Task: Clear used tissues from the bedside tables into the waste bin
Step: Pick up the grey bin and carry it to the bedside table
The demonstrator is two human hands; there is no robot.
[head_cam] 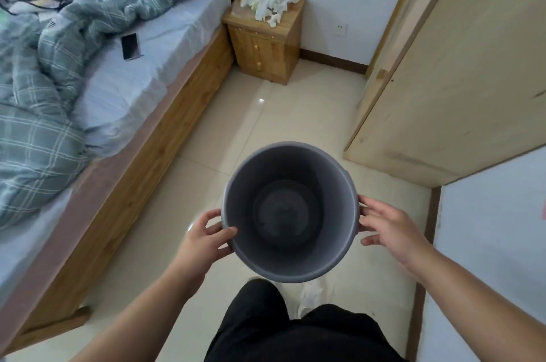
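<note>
I hold the grey waste bin [245,184] out in front of me, its mouth up toward the camera, above the tiled floor [266,113]. My left hand [204,239] grips the near-left rim, thumb hooked inside the wall and fingers curled on the outside. My right hand [390,228] is on the opposite side with the fingers fairly straight, their tips against the outer wall just under the rim and the thumb held off the bin. The inside of the bin shows only its dark bottom.

The used tissues [267,2] are a loose white heap on top of the wooden bedside counter [266,45], well apart from both hands, far ahead in the corner. The counter stands just beside the head of the bed [165,45]. A white wall socket [341,28] sits just right of it.

On the bed a phone [130,46] lies flat on the sheet, beside a rumpled green checked duvet [44,95]. A pale wooden door [443,80] is at right. My black trousers [266,326] and a white shoe [313,296] show below the bin.

The phone and bin are too blurred to read any writing.
</note>
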